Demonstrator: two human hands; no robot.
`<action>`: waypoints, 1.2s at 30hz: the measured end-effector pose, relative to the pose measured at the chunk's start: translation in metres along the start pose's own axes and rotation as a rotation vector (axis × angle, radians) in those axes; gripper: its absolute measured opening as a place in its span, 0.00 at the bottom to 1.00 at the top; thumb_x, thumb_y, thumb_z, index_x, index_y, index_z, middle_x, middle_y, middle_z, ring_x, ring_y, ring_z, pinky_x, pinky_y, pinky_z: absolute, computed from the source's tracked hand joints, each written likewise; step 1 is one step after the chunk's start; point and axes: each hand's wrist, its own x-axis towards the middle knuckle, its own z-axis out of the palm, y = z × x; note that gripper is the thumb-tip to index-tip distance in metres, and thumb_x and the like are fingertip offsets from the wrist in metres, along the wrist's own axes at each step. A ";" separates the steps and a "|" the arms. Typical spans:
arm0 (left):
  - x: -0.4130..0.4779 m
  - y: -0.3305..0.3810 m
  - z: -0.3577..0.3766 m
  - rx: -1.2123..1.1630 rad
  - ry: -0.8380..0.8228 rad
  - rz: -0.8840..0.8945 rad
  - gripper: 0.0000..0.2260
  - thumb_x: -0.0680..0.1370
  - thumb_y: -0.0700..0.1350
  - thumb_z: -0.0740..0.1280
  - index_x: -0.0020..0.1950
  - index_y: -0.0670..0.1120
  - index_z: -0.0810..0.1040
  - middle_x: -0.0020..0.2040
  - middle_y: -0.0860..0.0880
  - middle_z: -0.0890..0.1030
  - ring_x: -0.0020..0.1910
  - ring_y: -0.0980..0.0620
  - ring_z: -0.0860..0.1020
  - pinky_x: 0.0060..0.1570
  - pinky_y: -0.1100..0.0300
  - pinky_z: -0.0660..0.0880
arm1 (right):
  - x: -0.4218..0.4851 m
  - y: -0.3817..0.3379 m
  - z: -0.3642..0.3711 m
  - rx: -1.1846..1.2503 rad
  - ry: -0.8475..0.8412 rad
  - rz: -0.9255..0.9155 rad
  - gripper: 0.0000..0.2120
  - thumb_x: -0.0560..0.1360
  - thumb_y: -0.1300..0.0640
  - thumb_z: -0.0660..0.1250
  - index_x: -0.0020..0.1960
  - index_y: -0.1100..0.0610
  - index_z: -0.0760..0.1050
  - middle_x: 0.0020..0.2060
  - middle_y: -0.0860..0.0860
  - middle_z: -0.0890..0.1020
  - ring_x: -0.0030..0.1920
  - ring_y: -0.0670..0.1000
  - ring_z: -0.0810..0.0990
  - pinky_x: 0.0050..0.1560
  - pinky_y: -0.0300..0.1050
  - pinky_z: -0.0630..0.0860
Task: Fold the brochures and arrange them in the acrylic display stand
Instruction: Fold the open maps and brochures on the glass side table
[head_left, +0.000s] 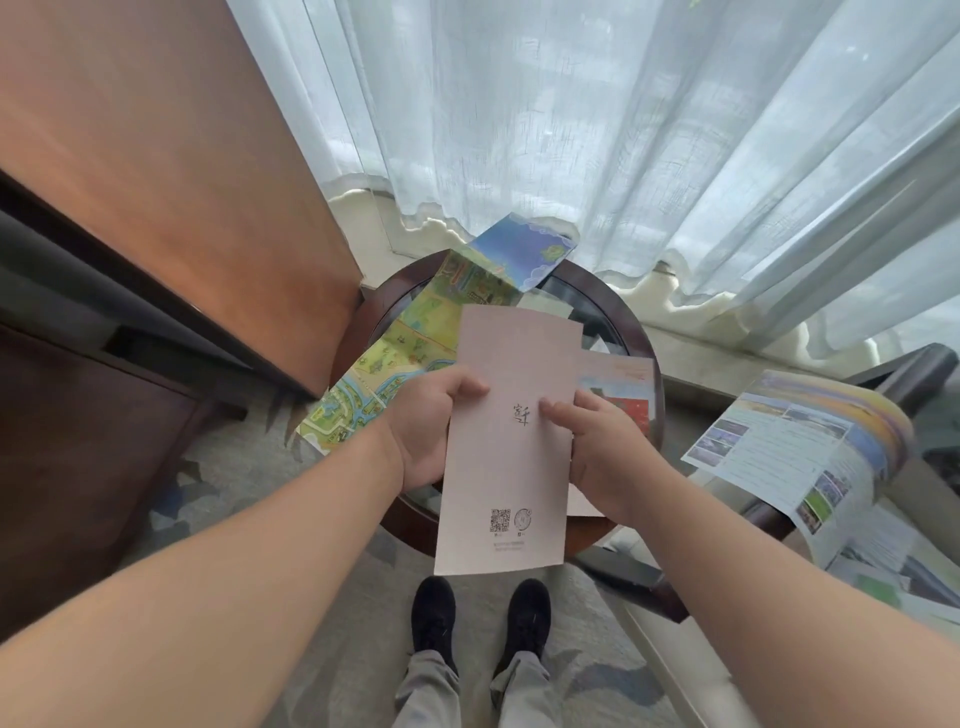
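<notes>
The round counter (631, 322) is nearly covered: a map (395, 358) sprawls over its left half and off the rim, a red brochure (626, 387) lies on the right, and only a strip of glass at the far right edge stays bare. The pink brochure (511, 441), held between the left hand (428, 431) and right hand (605, 457), blocks the near side. A cabinet (171, 182) walls the left, the curtain (597, 130) closes the back, and an open leaflet (810, 447) on the chair crowds the right.
</notes>
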 end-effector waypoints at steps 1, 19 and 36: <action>0.001 -0.001 0.002 0.041 0.051 0.029 0.18 0.77 0.38 0.57 0.65 0.36 0.75 0.61 0.33 0.78 0.58 0.35 0.78 0.61 0.42 0.74 | 0.001 0.000 -0.001 -0.001 0.041 -0.005 0.09 0.80 0.61 0.63 0.59 0.58 0.77 0.51 0.55 0.86 0.49 0.57 0.83 0.51 0.56 0.75; 0.003 -0.006 0.017 0.237 0.141 0.198 0.17 0.77 0.30 0.59 0.60 0.45 0.76 0.56 0.40 0.82 0.51 0.40 0.81 0.54 0.44 0.77 | 0.001 -0.002 -0.015 -0.088 0.093 0.013 0.20 0.77 0.53 0.69 0.67 0.53 0.70 0.57 0.52 0.83 0.54 0.55 0.83 0.52 0.54 0.79; 0.042 -0.026 0.042 1.142 0.383 0.455 0.12 0.77 0.41 0.59 0.57 0.51 0.77 0.48 0.50 0.80 0.45 0.47 0.77 0.41 0.55 0.74 | 0.031 -0.008 -0.038 -0.186 0.142 0.019 0.33 0.74 0.40 0.69 0.74 0.47 0.61 0.63 0.48 0.72 0.61 0.53 0.76 0.57 0.53 0.79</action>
